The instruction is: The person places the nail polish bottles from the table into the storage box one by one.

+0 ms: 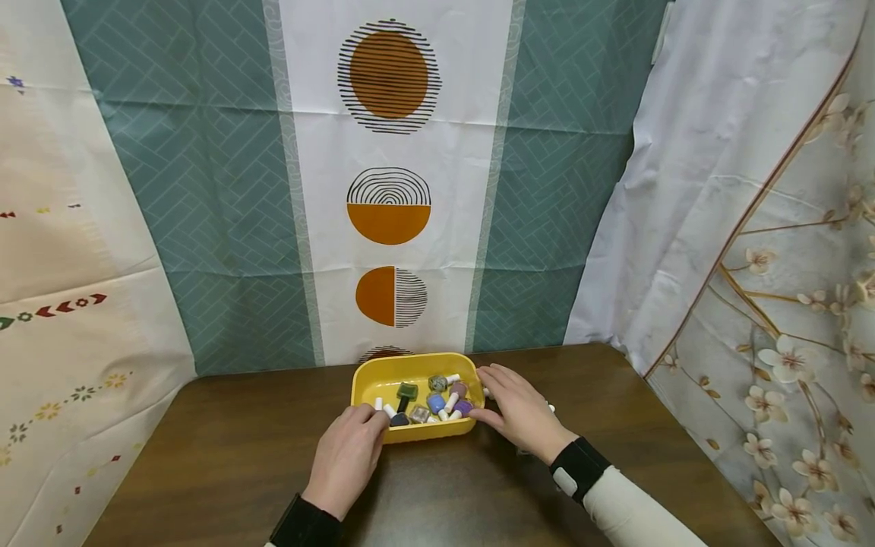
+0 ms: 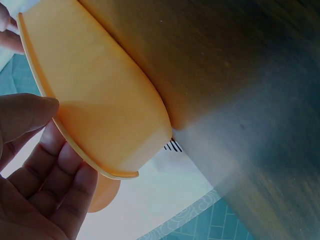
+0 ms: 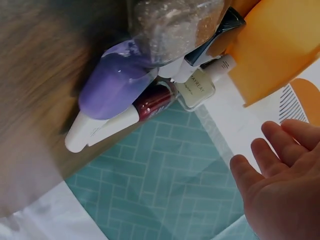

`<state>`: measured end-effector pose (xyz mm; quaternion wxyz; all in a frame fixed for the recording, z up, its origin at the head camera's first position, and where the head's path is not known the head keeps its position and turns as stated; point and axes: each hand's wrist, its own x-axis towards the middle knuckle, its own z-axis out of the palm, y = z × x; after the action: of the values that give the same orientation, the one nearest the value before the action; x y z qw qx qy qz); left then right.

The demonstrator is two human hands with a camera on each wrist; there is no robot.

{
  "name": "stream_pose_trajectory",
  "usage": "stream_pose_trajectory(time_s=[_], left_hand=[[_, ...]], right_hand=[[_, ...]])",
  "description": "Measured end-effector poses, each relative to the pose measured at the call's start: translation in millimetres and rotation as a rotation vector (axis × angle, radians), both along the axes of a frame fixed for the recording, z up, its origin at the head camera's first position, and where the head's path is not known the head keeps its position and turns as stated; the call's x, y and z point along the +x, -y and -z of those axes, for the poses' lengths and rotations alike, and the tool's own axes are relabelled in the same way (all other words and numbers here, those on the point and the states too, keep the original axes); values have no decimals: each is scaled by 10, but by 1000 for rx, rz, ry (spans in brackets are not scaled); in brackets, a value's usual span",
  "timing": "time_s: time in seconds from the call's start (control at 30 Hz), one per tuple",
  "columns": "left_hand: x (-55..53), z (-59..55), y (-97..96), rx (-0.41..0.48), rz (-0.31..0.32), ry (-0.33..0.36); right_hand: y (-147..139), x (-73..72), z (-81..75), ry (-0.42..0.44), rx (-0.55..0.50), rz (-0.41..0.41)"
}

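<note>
A yellow plastic tray (image 1: pixel 437 431) sits at the far side of the table, holding several nail polish bottles, among them a green one (image 1: pixel 407 391) and a blue one (image 1: pixel 435 403). At its front left corner my left hand (image 1: pixel 347 452) pinches the rim, thumb on the outer wall and fingers inside. My right hand (image 1: pixel 519 410) lies against the tray's right end with fingers extended. Below that hand, outside the tray, the right wrist view shows a purple bottle (image 3: pixel 115 82), a dark red one (image 3: pixel 156 100), a pale yellow one (image 3: pixel 196 89) and a glittery clear one (image 3: pixel 175 30).
The dark wooden table (image 1: pixel 260 456) ends at the back against a hanging teal and white curtain (image 1: pixel 225 190). A flowered cloth (image 1: pixel 786 365) hangs on the right, and an embroidered cream cloth (image 1: pixel 75 342) on the left.
</note>
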<state>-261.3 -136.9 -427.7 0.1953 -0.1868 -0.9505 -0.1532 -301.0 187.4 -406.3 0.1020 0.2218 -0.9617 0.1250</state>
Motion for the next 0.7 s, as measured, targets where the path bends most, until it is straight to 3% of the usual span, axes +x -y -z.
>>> stream_pose_trajectory(time_s=[0.37,0.7], left_hand=[[9,-11,-9,9,-5,33],[-3,8,7,8,-1,-5]], right_hand=[[-178,187,15,-12,24,-15],[-438,319,116,-12,24,9]])
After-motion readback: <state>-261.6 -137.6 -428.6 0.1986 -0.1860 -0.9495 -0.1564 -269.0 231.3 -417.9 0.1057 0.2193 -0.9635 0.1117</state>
